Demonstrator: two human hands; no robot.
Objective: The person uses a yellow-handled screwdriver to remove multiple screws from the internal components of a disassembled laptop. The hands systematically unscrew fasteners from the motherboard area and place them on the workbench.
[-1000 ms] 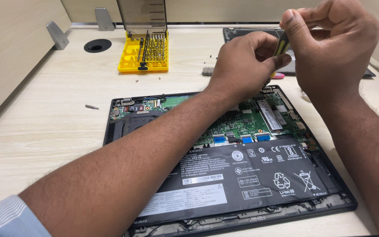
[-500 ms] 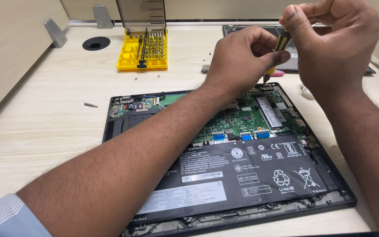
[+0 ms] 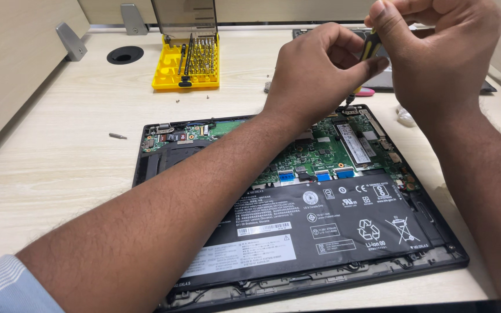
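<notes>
Both hands are up over the far right corner of the opened laptop (image 3: 297, 232), working one small screwdriver (image 3: 369, 49) with a yellow and black handle. The right hand (image 3: 442, 52) is on top, fingers curled together and clamped around the upper end of the handle, so most of the tool is buried in the grip and only a short yellow strip shows. The left hand (image 3: 320, 69) comes in from the lower left, its forearm crossing right over the board, and its thumb and fingers are pinched together against the handle just below the right hand. The shaft pokes down out of the bottom of the two hands and the tip sits right around the back edge of the chassis near the top right corner of the green circuit board (image 3: 326, 148), though I can't tell if it's actually seated in a screw. The big black battery (image 3: 320, 226) fills the near half of the case. Further back on the pale wooden desk (image 3: 53, 168) there's a yellow bit set tray (image 3: 185, 61) with its lid standing open, well apart from the hands, and a loose bit (image 3: 118, 136) lying left of the laptop.
</notes>
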